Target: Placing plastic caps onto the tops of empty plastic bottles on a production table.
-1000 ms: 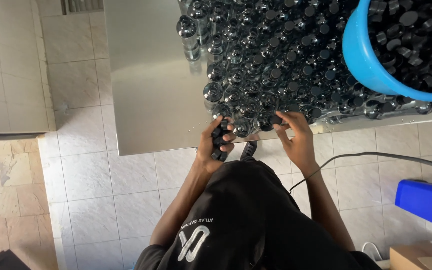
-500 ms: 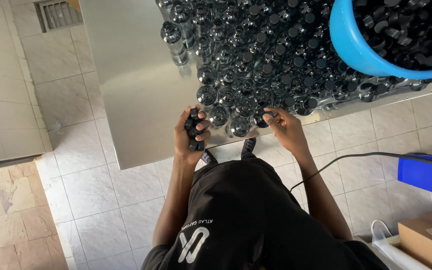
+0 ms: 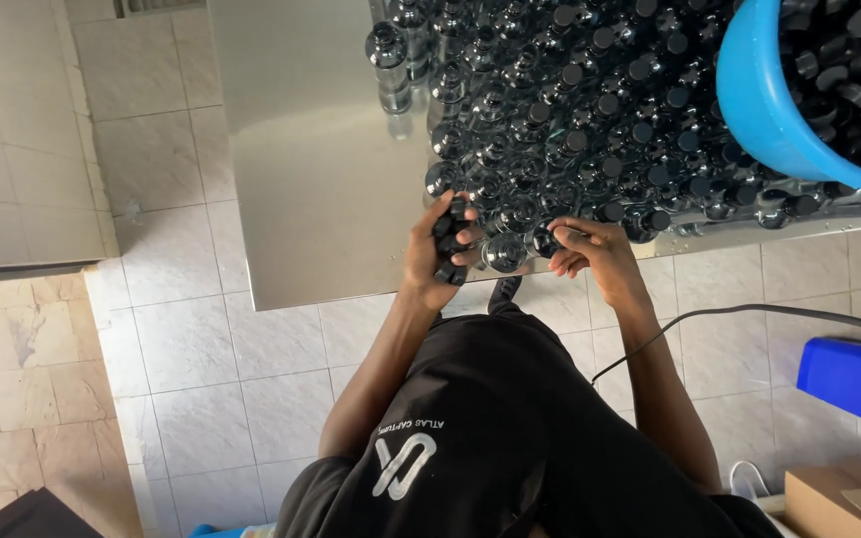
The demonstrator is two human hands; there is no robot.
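My left hand (image 3: pixel 433 251) is closed around a handful of black caps (image 3: pixel 447 237) at the near edge of a steel table (image 3: pixel 321 169). My right hand (image 3: pixel 590 250) pinches a black cap onto a small clear bottle (image 3: pixel 542 239) in the front row. A dense crowd of clear bottles (image 3: pixel 570 120), many topped with black caps, fills the table behind both hands. One uncapped bottle (image 3: pixel 503 253) stands between my hands.
A blue tub (image 3: pixel 779 110) full of black caps sits at the table's right. On the tiled floor (image 3: pixel 191 389) are a black cable (image 3: pixel 729 314), a blue box (image 3: pixel 854 379) and a cardboard box (image 3: pixel 839 498) at right. My dark shirt fills the bottom.
The view has shifted slightly; both hands stay at the table's front edge. My right hand has moved from one front bottle to a neighbouring one, the left still holding caps.
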